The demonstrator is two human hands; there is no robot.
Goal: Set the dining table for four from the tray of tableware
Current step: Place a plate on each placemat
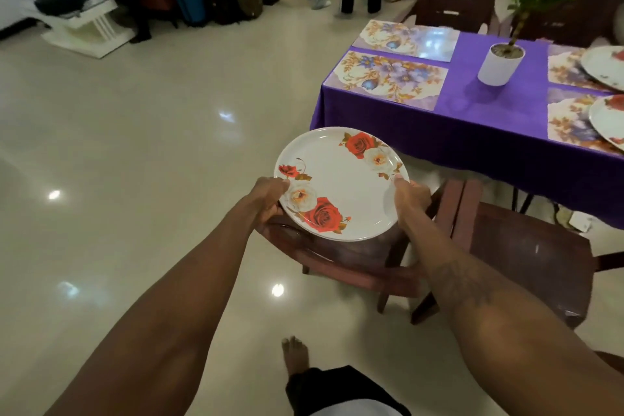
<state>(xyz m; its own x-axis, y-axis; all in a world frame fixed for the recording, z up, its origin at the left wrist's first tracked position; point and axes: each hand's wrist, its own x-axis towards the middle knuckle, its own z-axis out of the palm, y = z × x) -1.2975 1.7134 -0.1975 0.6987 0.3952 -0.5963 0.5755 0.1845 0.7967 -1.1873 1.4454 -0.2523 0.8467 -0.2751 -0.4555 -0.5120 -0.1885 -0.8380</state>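
White plate grip: the left hand [270, 194] curls round the left rim of a round white plate printed with red and cream roses [341, 184], thumb on top. The right hand [410, 196] clamps the right rim the same way.
Plate position: held in the air between both hands, above a dark brown wooden chair [526, 257], near the desk's left corner and not touching it.
Desk [472, 125]: draped in a purple cloth.
Left side: two floral rectangular placemats [388, 79] lie side by side.
Centre: a white cylindrical pot with a green plant [499, 66] stands between the mat pairs.
Right side: two more floral mats [567, 121] each carry a rose-printed plate [604, 67], cut off by the frame edge.
Floor: glossy cream tiles [135, 145], with a bare foot [295, 353] below the arms.
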